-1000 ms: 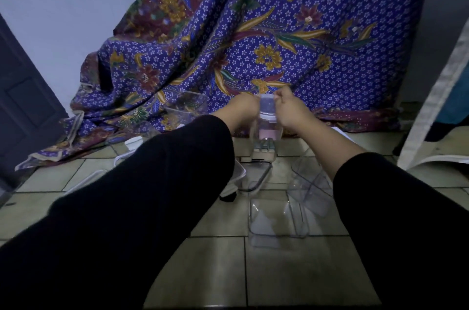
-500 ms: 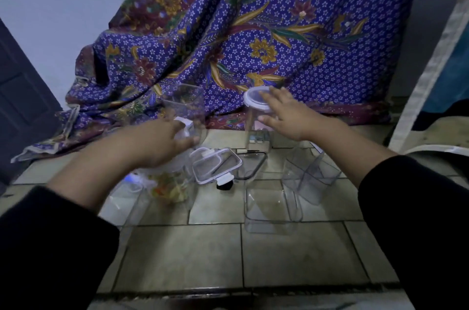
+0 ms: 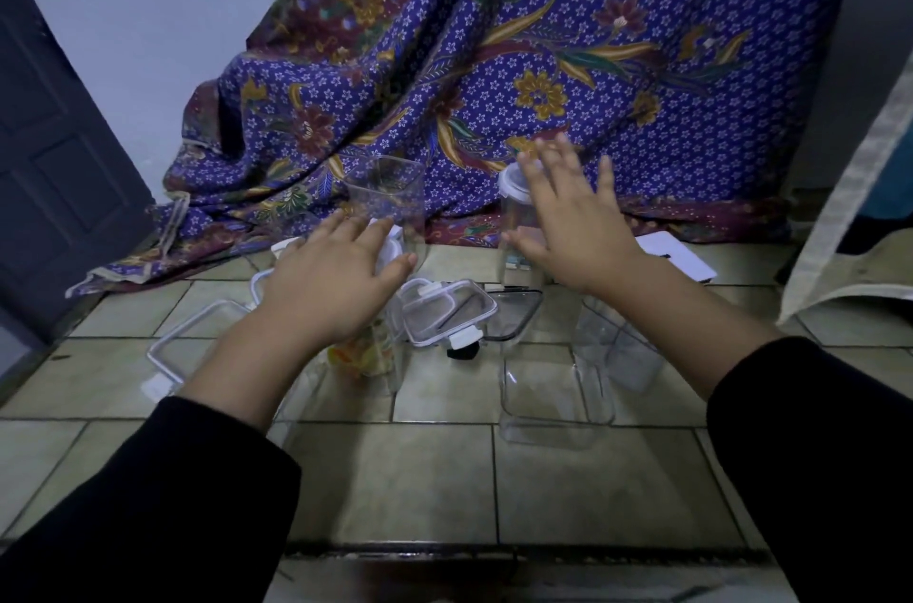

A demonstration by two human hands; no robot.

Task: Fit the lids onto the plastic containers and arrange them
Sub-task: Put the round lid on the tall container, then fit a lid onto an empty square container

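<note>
With the left hand (image 3: 330,287) spread flat over a white-rimmed lid (image 3: 447,313) and the right hand (image 3: 568,227) open beside the lidded tall container (image 3: 516,227) on the floor (image 3: 395,479), the clear plastic looks light, stiff and slippery, best gripped by its walls.

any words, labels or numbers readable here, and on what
None can be read.
Sticker low on the lidded container: some print, too blurred to read.
Colourful insert in the container under the left hand: no legible text.
White card on the floor: blank as far as it shows.
</note>
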